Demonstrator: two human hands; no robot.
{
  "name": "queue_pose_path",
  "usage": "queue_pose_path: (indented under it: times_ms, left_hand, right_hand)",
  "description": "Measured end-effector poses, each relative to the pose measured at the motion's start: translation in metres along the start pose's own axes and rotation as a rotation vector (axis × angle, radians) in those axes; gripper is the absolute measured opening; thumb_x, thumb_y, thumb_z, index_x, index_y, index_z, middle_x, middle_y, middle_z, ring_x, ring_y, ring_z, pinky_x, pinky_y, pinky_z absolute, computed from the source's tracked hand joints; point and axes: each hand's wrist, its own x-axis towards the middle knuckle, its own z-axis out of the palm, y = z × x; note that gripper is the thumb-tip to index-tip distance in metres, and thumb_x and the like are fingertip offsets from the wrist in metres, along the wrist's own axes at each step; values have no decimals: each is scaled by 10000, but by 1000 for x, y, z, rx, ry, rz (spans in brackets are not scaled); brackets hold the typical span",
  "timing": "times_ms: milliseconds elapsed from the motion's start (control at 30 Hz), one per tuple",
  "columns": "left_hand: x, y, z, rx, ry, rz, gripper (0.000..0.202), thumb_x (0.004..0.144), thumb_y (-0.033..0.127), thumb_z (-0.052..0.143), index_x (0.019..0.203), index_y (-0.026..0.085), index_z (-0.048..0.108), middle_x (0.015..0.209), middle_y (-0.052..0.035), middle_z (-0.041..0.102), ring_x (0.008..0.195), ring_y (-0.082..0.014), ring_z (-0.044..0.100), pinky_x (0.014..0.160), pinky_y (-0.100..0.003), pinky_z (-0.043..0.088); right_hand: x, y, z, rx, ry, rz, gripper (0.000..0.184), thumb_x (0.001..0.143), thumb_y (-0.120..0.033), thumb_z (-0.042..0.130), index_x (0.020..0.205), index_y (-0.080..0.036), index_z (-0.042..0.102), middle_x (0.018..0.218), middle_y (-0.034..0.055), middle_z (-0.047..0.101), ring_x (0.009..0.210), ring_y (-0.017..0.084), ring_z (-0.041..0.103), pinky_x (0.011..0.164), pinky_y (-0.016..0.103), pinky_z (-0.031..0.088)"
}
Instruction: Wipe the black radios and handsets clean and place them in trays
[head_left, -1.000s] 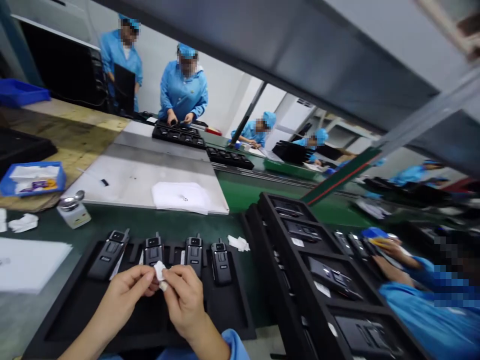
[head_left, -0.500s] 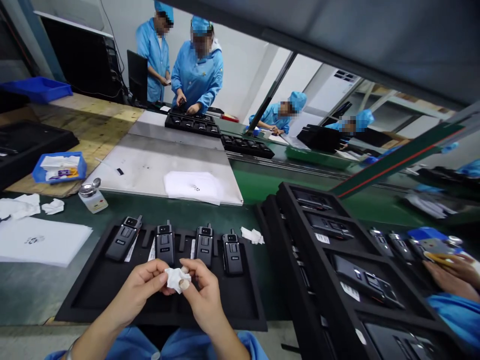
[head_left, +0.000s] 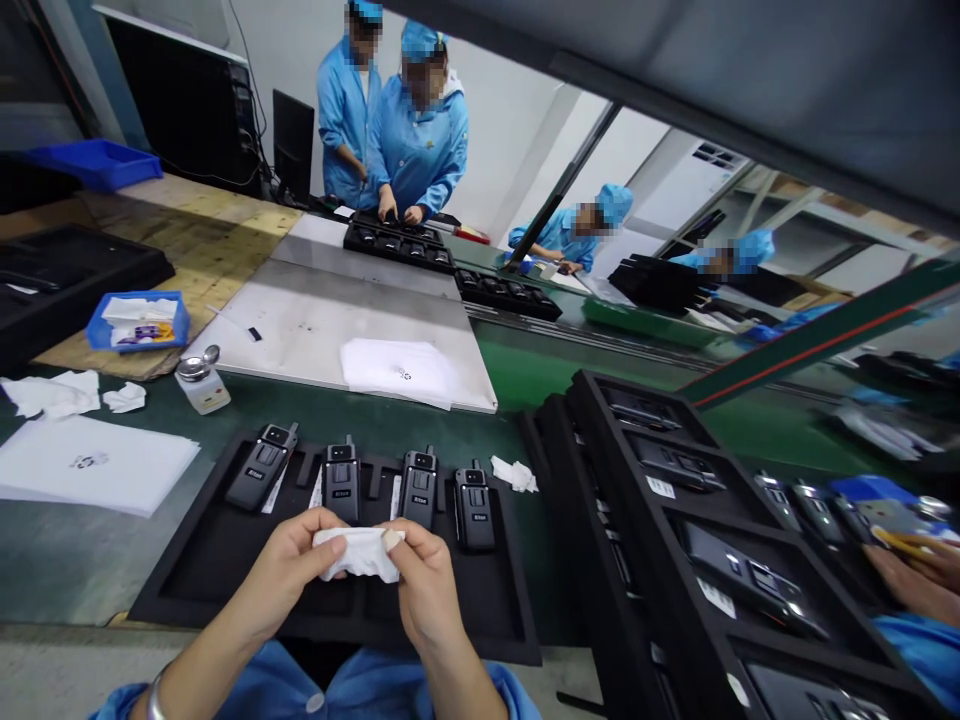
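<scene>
Between my two hands a white tissue (head_left: 364, 553) is stretched out sideways. My left hand (head_left: 304, 560) pinches its left end, and my right hand (head_left: 424, 570) pinches the right end. Both hands are above the front part of a black foam tray (head_left: 225, 585). Along the tray's far side lie several two-way radios, their backs up: one at the left (head_left: 261, 468), one behind my left hand (head_left: 342, 485), one behind my right hand (head_left: 418, 487) and one at the right (head_left: 474, 508). White labels show beside some of them.
Stacked black trays (head_left: 675, 480) with more radios stand on the right, beside a co-worker's hand (head_left: 915, 575). On the left are a paper stack (head_left: 94, 465), crumpled tissues (head_left: 56, 394), a dispenser bottle (head_left: 202, 385) and a blue bin (head_left: 139, 335). Co-workers in blue stand across the bench.
The tissue was bunched up between my fingertips and is now drawn out wider, with my hands slightly farther apart. The view has shifted a little. Across the bench, a co-worker's hands have moved.
</scene>
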Motion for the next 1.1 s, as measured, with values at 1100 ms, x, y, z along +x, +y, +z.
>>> queue_pose_path:
  times_ms: [1100]
  left_hand:
    - [-4, -28, -5, 2, 274, 196, 490, 772, 585, 726, 981, 146, 782, 830, -94, 770, 736, -216, 677, 691, -283, 534]
  right_hand:
    - [22, 47, 13, -449, -163, -276, 339, 796, -524, 737, 770, -186, 734, 723, 47, 675, 658, 180, 612, 613, 279, 514]
